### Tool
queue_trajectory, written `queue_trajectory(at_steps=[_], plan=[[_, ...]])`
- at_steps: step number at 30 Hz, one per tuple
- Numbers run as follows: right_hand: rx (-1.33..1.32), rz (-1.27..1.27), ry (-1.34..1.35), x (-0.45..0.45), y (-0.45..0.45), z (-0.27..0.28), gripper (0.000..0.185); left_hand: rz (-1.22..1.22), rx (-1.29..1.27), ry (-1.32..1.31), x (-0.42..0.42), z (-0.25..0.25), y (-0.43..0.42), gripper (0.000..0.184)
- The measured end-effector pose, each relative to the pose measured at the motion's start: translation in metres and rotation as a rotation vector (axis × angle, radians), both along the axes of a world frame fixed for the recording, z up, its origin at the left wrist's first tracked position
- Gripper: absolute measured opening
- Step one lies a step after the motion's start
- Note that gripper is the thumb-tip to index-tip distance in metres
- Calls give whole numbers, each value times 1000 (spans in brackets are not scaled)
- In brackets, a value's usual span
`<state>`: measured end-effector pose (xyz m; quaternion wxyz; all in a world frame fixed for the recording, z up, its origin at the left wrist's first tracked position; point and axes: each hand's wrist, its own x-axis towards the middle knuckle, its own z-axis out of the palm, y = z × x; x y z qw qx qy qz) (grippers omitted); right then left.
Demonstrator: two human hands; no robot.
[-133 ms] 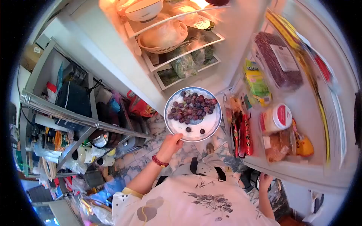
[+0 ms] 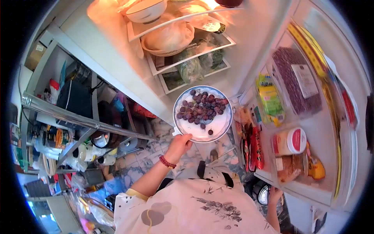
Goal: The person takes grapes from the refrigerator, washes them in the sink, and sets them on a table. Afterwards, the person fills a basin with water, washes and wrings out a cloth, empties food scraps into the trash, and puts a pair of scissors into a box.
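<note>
My left hand [image 2: 180, 147] grips the near left rim of a white plate [image 2: 194, 134] with a blue edge, its thumb on top. Dark purple grapes [image 2: 202, 107] are heaped on the plate, and one loose grape [image 2: 210, 132] rests near its front. The plate is held in front of the open fridge. Low on the right, my right hand [image 2: 275, 196] is at the edge of the fridge door [image 2: 307, 191], with its fingers curled and partly hidden there.
Fridge shelves hold a bowl [image 2: 146, 11], a basket [image 2: 165, 50] and bagged greens [image 2: 191, 70]. Door racks carry a white-lidded jar [image 2: 290, 141] and food packets [image 2: 269, 97]. A cluttered shelf unit with a metal rail [image 2: 78, 116] stands at left.
In the view, the plate has shifted slightly right and up with my left hand. The loose grapes have moved on it. The door and its contents appear a little lower and further right.
</note>
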<state>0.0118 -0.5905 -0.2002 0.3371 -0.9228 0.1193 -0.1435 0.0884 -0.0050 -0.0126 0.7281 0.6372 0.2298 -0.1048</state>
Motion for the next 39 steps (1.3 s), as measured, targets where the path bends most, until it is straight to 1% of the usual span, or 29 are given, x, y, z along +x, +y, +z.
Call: queue_trajectory(at_steps=[1,2,5,8,11,12,18,21,22,25,28,32,39], plan=[[7,-80,111,-19,-5,1,22,15,42,34,-7,-1,-3,38],[-17,-136,224,-27,-23,7,22,25,-13,94,-11,-2,-19,38],[-79,-263,481,-20,-64,-5,23,89,-20,98,-1,-12,-23,38],[-143,-312,628,13,-94,-16,23,96,18,119,16,-11,-31,39],[-197,-333,727,38,-118,-22,24,130,-14,62,25,-11,-35,41],[-206,-333,748,42,-124,-25,25,110,-42,123,25,-7,-32,41],[-257,-315,835,81,-145,-25,27,92,55,38,64,23,-26,41],[-275,-298,859,96,-154,-24,28,68,59,33,86,28,-23,41],[-280,-294,867,101,-155,-24,29,88,25,44,97,33,-22,41],[-298,-279,889,114,-160,-23,30,95,-11,27,129,31,-12,38],[-315,-266,910,124,-166,-21,32,111,-101,80,163,38,-9,35],[-337,-250,938,134,-167,-21,34,124,-101,69,200,32,2,33],[-394,-185,950,147,-159,-16,37,240,-202,66,233,20,10,28]])
